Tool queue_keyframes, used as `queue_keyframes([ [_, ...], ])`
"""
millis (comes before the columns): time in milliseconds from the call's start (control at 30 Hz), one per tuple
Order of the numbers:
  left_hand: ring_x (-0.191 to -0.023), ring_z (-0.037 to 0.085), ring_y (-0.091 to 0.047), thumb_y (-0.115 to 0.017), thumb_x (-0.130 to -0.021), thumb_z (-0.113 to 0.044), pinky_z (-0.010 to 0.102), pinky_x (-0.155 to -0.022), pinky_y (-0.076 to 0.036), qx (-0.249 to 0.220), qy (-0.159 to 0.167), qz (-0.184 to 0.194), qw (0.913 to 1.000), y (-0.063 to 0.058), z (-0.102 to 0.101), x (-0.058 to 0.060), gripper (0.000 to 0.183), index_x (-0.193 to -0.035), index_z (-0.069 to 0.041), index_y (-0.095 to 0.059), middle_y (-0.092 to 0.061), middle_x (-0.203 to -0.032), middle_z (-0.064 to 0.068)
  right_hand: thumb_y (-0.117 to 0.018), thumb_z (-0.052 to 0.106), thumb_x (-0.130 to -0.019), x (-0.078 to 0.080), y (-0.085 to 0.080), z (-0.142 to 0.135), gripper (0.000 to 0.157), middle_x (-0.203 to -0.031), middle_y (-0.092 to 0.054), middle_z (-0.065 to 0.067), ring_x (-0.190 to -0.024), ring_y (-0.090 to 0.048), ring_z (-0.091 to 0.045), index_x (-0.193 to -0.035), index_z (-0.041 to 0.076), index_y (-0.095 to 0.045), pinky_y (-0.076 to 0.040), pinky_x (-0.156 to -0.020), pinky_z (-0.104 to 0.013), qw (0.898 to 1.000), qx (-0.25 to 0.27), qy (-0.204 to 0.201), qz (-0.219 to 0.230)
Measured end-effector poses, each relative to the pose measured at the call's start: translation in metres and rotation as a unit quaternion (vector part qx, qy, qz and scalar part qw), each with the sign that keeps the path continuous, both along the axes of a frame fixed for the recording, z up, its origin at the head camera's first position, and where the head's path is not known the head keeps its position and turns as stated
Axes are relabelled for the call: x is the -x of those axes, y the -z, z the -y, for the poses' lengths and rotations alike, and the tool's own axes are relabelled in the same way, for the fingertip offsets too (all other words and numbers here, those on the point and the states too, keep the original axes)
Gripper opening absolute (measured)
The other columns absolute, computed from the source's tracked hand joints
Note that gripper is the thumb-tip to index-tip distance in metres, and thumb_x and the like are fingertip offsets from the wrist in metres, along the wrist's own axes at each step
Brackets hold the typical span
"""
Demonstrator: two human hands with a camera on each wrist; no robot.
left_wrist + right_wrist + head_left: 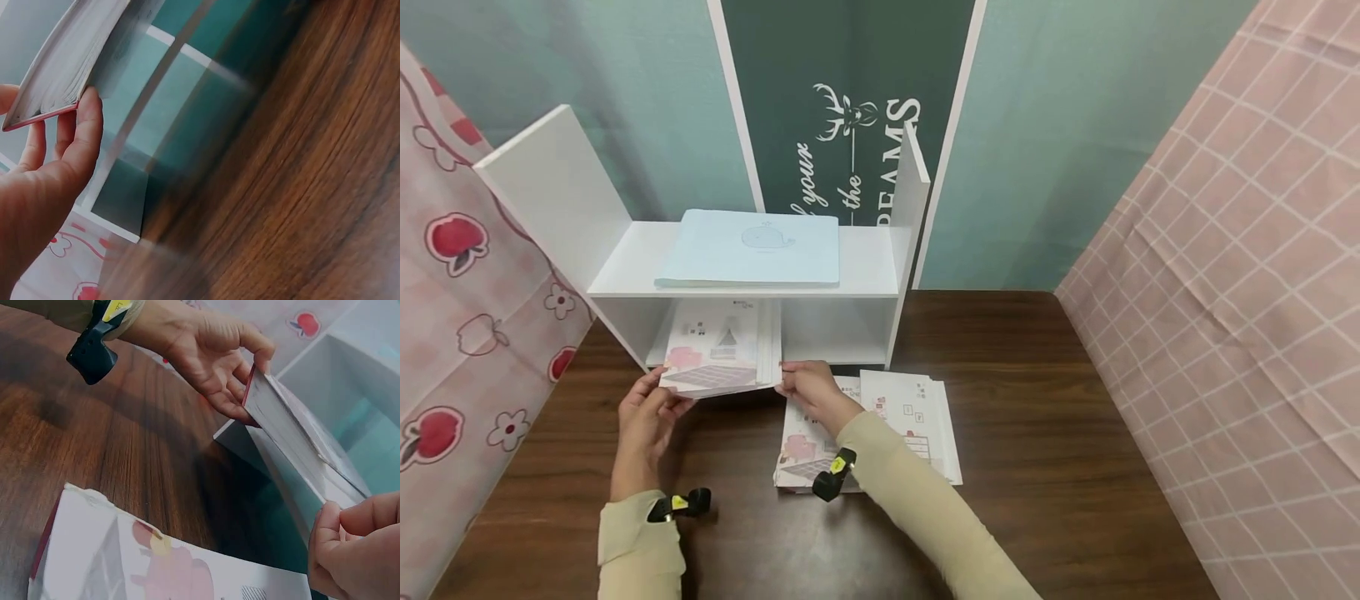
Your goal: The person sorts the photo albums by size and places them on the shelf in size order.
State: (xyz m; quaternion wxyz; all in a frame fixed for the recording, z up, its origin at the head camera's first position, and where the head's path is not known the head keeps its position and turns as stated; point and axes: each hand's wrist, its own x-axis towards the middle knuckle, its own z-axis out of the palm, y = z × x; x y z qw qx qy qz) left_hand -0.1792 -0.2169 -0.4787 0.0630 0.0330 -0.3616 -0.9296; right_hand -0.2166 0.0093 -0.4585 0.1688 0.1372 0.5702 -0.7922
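A small stack of white books (722,342) with pink and grey cover drawings lies partly inside the lower compartment of a white shelf (865,258), its front end sticking out. My left hand (646,421) grips the front left corner, thumb above and fingers underneath. At the front right corner my right hand (815,392) pinches the edge between thumb and fingers. The left wrist view shows page edges and a red spine edge on the held stack (69,75). In the right wrist view the stack (294,431) slants between both hands, tilted above the table.
More white books (906,408) lie in two overlapping piles on the brown wooden table (1022,400), under my right forearm. A pale blue book with a whale drawing (722,250) rests on the shelf's upper board. Patterned cloths hang left and right.
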Motion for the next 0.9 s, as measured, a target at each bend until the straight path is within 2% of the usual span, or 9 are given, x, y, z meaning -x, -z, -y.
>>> queue_keyframes([
  [133,-0.065,0.023,-0.063,-0.038,-0.085,0.019,0.036,-0.060,-0.054,-0.011,-0.006,0.009,0.9999,0.002,0.008,0.005,0.033,-0.097,0.003,-0.063,-0.063,-0.084,0.014,-0.046,-0.026,-0.073,0.002,0.001,0.009,0.041,-0.089,-0.061,-0.016,-0.065,-0.053,-0.015,-0.111,-0.017,-0.056,-0.050,-0.064,-0.023,1.000,0.000,0.008,0.006],
  [233,-0.066,0.024,-0.064,-0.039,-0.086,0.019,0.037,-0.059,-0.054,-0.018,-0.015,0.015,0.9996,0.004,0.015,0.006,0.033,-0.096,0.003,-0.065,-0.064,-0.084,0.014,-0.047,-0.022,-0.074,0.002,0.001,0.015,0.040,-0.076,-0.056,-0.011,-0.058,-0.050,-0.014,-0.111,-0.013,-0.058,-0.047,-0.055,-0.020,1.000,0.000,-0.002,0.020],
  [333,-0.065,0.025,-0.065,-0.037,-0.087,0.018,0.038,-0.058,-0.054,-0.041,-0.020,0.019,0.9988,0.006,0.022,0.008,0.033,-0.097,0.004,-0.065,-0.065,-0.084,0.016,-0.047,-0.019,-0.075,0.001,0.000,0.021,0.039,-0.068,-0.052,-0.008,-0.056,-0.050,-0.014,-0.111,-0.009,-0.059,-0.045,-0.052,-0.019,0.999,0.000,-0.017,0.033],
  [500,-0.064,0.026,-0.065,-0.033,-0.090,0.016,0.038,-0.057,-0.054,-0.057,-0.022,0.029,0.9977,0.010,0.028,0.012,0.035,-0.097,0.005,-0.065,-0.066,-0.082,0.017,-0.047,-0.019,-0.077,0.002,-0.001,0.027,0.032,-0.072,-0.055,-0.011,-0.061,-0.053,-0.015,-0.108,-0.015,-0.059,-0.049,-0.062,-0.023,0.999,0.025,-0.004,0.030],
  [667,-0.065,0.028,-0.065,-0.032,-0.090,0.018,0.039,-0.057,-0.054,-0.079,-0.018,0.019,0.9965,0.009,0.033,0.019,0.036,-0.097,0.007,-0.065,-0.067,-0.082,0.020,-0.051,-0.014,-0.082,0.003,0.001,0.028,0.025,-0.073,-0.056,-0.010,-0.065,-0.056,-0.017,-0.106,-0.016,-0.058,-0.051,-0.073,-0.030,0.998,0.049,0.006,0.024],
  [900,-0.069,0.030,-0.066,-0.035,-0.089,0.018,0.042,-0.058,-0.054,-0.097,-0.008,0.025,0.9950,0.009,0.039,0.027,0.033,-0.097,0.007,-0.065,-0.067,-0.087,0.020,-0.053,-0.010,-0.083,0.004,0.005,0.029,0.022,-0.074,-0.057,-0.008,-0.065,-0.058,-0.014,-0.104,-0.014,-0.057,-0.051,-0.074,-0.030,0.996,0.089,0.010,-0.002],
])
